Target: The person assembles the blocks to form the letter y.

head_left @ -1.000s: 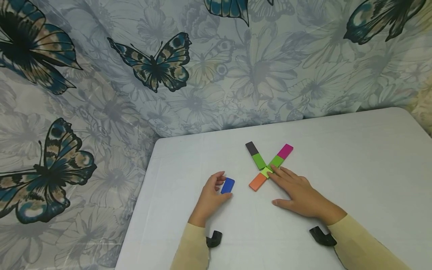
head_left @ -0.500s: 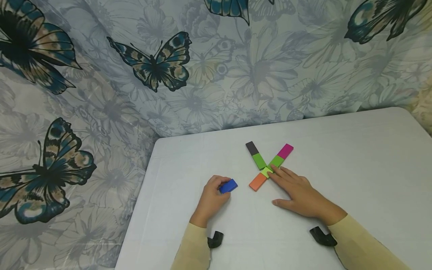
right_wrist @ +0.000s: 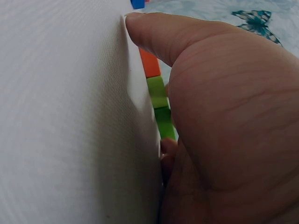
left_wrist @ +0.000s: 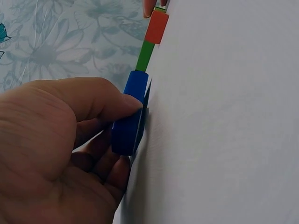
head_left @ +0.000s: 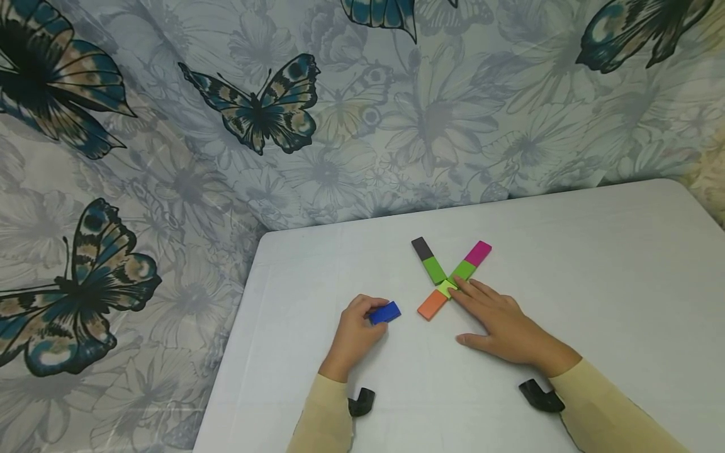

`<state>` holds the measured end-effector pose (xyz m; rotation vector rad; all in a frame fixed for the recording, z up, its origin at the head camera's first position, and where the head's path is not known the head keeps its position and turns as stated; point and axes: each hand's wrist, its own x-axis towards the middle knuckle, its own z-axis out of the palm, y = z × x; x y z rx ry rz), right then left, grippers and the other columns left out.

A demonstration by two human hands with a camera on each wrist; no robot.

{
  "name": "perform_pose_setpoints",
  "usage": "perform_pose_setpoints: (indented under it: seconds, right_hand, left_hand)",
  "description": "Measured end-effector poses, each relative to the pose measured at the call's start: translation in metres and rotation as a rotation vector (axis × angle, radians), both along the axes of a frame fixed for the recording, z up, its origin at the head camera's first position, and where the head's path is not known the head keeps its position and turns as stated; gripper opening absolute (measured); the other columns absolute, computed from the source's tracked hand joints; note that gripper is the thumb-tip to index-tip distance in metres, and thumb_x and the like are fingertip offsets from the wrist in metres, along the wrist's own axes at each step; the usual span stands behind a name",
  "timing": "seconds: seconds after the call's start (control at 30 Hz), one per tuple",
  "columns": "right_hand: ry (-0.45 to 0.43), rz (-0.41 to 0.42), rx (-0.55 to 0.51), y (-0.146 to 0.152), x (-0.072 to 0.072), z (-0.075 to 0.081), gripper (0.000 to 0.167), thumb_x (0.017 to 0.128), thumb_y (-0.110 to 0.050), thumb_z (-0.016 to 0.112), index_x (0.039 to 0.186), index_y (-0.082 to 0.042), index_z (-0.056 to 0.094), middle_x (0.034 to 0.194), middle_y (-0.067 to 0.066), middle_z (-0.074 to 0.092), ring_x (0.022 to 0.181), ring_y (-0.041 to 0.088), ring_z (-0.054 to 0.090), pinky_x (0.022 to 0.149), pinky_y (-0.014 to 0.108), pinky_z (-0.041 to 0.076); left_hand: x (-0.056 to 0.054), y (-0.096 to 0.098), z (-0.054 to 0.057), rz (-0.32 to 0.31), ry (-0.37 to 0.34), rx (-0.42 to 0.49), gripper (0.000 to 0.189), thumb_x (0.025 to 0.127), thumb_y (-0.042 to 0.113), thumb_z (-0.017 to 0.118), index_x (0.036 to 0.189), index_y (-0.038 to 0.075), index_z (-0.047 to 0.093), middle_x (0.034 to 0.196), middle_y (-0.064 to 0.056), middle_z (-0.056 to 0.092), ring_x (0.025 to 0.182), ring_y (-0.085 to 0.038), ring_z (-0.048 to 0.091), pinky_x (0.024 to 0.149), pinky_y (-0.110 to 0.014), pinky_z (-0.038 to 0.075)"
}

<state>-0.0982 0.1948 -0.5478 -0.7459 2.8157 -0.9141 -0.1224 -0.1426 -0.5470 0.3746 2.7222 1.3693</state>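
Observation:
My left hand (head_left: 358, 330) pinches a blue block (head_left: 386, 313) between thumb and fingers, left of a group of flat coloured blocks; the left wrist view shows the blue block (left_wrist: 128, 119) tilted close over the white surface. My right hand (head_left: 504, 324) lies with fingers stretched out, fingertips at the yellow-green block (head_left: 447, 288). An orange block (head_left: 432, 305) adjoins that one on the lower left. Up and right run a green block (head_left: 465, 270) and a magenta block (head_left: 479, 253). Up and left, a second green block (head_left: 434, 270) meets a dark grey block (head_left: 421, 248).
The blocks lie on a white-covered table (head_left: 595, 270). Behind it and to the left hangs a floral cloth (head_left: 351, 157) with butterflies. A black wrist piece (head_left: 361, 402) sits at the left sleeve, another black wrist piece (head_left: 540, 396) at the right one.
The left fingers have closed on the blue block, turned it from steep to more level and shifted it slightly right. My right hand and the other blocks have stayed put.

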Motion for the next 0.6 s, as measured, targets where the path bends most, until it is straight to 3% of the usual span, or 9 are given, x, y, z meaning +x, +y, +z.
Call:
perform_pose_setpoints:
  seconds: [0.6]
  right_hand:
    - [-0.001,-0.006,0.033,-0.002,0.000,0.002,0.090,0.097,-0.051,0.081,0.169,-0.014,0.042,0.177,0.013,0.028,0.159,0.044,0.023,0.109,0.070,0.035]
  left_hand:
    - [0.007,0.018,0.009,-0.039,-0.010,0.084,0.045,0.087,-0.007,0.083,0.128,0.010,0.078,0.116,0.004,0.070,0.111,-0.015,0.066,0.094,-0.034,0.054]
